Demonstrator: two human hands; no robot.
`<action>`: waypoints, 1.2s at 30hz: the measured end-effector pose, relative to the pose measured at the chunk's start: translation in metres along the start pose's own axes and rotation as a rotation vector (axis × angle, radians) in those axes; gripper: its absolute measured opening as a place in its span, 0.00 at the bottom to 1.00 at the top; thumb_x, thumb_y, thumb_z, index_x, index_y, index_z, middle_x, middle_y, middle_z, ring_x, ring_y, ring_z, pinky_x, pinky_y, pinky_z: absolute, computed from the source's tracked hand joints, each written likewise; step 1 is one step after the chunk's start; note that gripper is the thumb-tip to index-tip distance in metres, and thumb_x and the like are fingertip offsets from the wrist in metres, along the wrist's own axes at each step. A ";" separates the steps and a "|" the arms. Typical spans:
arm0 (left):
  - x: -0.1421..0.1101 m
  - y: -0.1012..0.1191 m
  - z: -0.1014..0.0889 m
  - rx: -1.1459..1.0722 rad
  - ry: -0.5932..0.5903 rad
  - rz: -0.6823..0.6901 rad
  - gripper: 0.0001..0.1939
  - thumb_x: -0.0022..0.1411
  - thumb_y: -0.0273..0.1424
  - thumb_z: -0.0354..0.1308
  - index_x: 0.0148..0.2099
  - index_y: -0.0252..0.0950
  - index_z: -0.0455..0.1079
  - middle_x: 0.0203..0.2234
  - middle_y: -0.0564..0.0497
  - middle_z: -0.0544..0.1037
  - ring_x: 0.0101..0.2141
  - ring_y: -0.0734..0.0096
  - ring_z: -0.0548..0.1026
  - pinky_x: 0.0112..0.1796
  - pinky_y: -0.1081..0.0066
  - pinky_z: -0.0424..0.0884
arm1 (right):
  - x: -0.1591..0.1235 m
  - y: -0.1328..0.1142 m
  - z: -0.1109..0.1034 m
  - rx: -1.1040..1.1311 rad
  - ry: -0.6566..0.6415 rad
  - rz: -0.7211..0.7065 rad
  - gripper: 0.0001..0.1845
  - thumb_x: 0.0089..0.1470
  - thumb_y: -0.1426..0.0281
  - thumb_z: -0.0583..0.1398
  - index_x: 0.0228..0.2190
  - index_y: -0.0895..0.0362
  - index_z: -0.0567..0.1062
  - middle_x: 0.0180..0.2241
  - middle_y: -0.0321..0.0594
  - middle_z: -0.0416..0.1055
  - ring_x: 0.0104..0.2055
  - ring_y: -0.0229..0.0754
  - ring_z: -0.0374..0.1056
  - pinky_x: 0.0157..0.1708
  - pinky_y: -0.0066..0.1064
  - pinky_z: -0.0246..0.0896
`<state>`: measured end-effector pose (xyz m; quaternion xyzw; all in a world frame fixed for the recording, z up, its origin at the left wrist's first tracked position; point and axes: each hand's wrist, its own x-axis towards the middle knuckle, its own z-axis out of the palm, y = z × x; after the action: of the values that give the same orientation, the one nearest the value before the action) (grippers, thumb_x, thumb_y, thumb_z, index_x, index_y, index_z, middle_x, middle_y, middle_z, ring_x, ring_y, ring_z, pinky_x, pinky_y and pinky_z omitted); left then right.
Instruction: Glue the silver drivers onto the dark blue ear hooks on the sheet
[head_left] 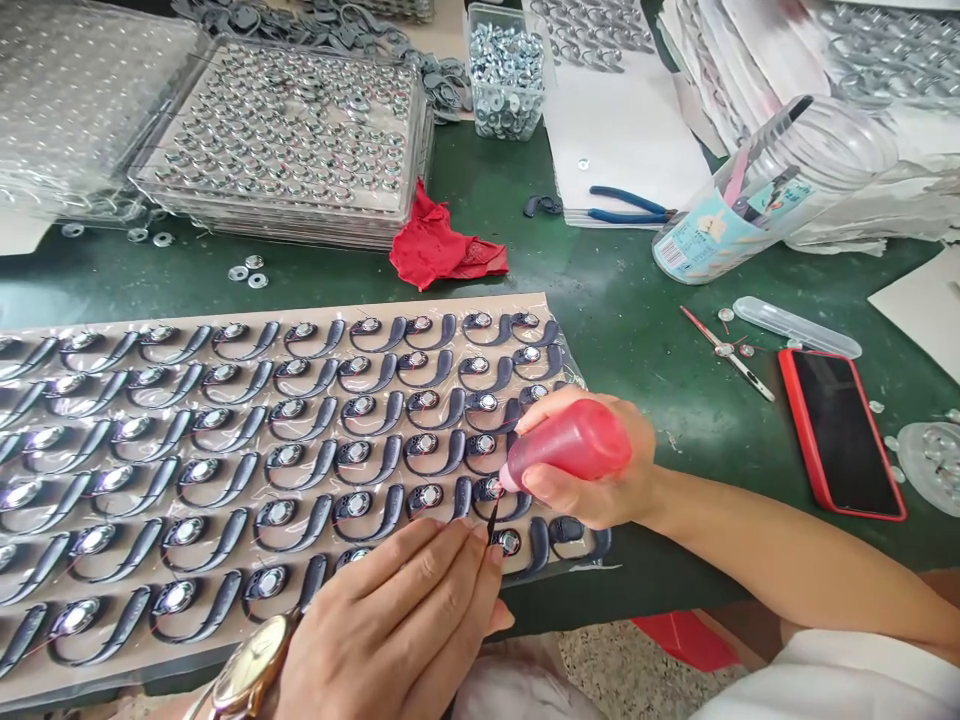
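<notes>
Red bottle [574, 445] fills the curled right hand [604, 495]; the left hand [397, 620] pinches a dark tool [493, 522] (tweezers, perhaps). Dispensing seems underway, steady aim needed next.

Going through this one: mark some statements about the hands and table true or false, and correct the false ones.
1. The right hand holds a red bottle. True.
2. The watch is on the right wrist. False: it is on the left wrist.
3. The left hand holds a thin, dark-tipped tool. True.
4. The phone lies on the red cloth. False: it lies on the table, apart from the cloth.
5. The pliers lie at least partly on white paper. True.
</notes>
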<state>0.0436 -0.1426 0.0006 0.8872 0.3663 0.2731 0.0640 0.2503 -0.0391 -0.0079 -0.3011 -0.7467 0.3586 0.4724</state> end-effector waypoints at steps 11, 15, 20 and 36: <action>0.002 -0.001 -0.001 -0.074 0.040 -0.046 0.11 0.71 0.27 0.53 0.46 0.30 0.77 0.42 0.51 0.83 0.45 0.72 0.80 0.61 0.69 0.65 | 0.002 0.002 0.001 -0.192 0.035 -0.118 0.08 0.54 0.65 0.66 0.28 0.56 0.74 0.23 0.36 0.74 0.23 0.36 0.72 0.23 0.25 0.71; 0.002 0.000 -0.002 -0.055 0.040 -0.031 0.10 0.71 0.28 0.55 0.46 0.30 0.77 0.42 0.52 0.83 0.46 0.71 0.80 0.58 0.69 0.67 | 0.001 0.002 0.001 -0.180 0.037 -0.086 0.09 0.53 0.65 0.67 0.28 0.57 0.74 0.23 0.37 0.74 0.23 0.36 0.72 0.23 0.25 0.71; -0.001 -0.001 0.000 -0.033 0.087 -0.042 0.09 0.70 0.26 0.56 0.46 0.29 0.77 0.41 0.51 0.83 0.45 0.70 0.80 0.58 0.68 0.67 | 0.001 0.002 0.002 -0.150 0.065 -0.073 0.10 0.52 0.64 0.67 0.29 0.57 0.74 0.22 0.36 0.73 0.22 0.35 0.71 0.21 0.24 0.69; 0.005 -0.003 -0.003 -0.055 0.034 -0.056 0.08 0.70 0.26 0.56 0.44 0.28 0.76 0.39 0.50 0.84 0.41 0.68 0.82 0.50 0.66 0.73 | 0.000 0.003 0.000 -0.173 0.033 -0.032 0.10 0.54 0.65 0.66 0.26 0.57 0.74 0.22 0.35 0.73 0.22 0.36 0.70 0.22 0.27 0.68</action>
<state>0.0433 -0.1373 0.0048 0.8697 0.3843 0.2964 0.0897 0.2501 -0.0373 -0.0104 -0.3349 -0.7718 0.2802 0.4622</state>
